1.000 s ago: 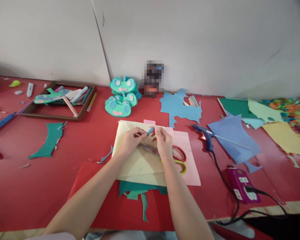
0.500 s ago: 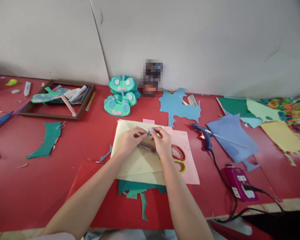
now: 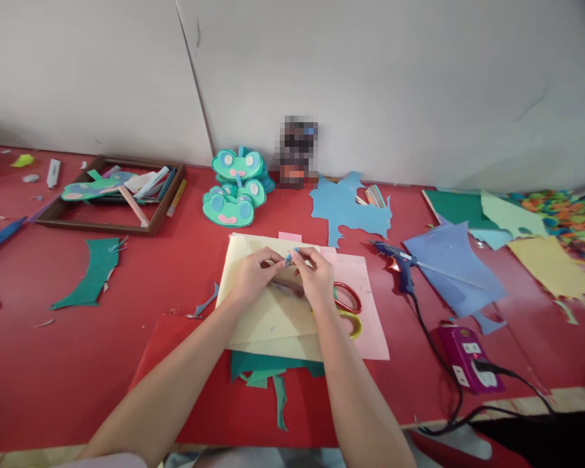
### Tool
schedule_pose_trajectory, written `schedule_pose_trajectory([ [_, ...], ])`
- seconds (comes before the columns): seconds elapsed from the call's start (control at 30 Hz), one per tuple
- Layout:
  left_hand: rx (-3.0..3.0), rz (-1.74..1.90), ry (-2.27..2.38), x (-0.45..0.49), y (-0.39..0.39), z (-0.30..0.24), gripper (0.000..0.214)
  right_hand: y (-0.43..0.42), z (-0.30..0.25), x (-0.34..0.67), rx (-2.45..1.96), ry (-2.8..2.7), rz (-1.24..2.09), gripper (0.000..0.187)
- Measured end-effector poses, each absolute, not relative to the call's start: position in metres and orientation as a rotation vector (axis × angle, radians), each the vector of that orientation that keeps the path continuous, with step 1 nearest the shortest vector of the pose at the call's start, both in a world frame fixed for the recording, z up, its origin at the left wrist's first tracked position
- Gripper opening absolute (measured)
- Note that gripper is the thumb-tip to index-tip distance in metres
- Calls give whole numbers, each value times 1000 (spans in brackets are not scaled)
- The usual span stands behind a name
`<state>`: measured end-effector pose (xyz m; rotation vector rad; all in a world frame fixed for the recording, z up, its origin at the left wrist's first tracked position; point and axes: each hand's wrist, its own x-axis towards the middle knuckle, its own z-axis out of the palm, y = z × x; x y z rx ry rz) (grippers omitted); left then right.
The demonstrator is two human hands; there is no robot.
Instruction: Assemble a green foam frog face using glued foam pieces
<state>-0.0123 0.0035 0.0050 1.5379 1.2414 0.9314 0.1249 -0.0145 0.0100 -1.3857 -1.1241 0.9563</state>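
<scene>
Between the fingertips of both hands is a small blue piece (image 3: 289,259), partly covered by the fingers, perhaps paper or felt. My left hand (image 3: 253,274) pinches it from the left, and my right hand (image 3: 316,272) from the right. Both are raised over a cream sheet (image 3: 268,325) that lies on top of pink (image 3: 370,305) and green sheets. Under my right wrist lie scissors, with one red handle (image 3: 351,298) and one yellow handle (image 3: 355,325). Their blades are partly hidden by my hands.
Frog-face cutouts (image 3: 229,208) are stacked at the back, beside a blurred upright dark object (image 3: 297,153). A wooden frame (image 3: 97,225) with markers stands left. On the right are a glue gun (image 3: 403,263), its cable, a purple power strip (image 3: 461,344) and blue sheets (image 3: 448,266).
The fingertips have shifted very slightly around the small blue piece, which shows a little less between them. Everything else is unchanged.
</scene>
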Motion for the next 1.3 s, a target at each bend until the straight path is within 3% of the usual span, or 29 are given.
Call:
schedule_pose_trajectory([
  [1.3,1527,950,1229,-8,-1,9,16,-16,10,124,-1334,-1133,916,18],
])
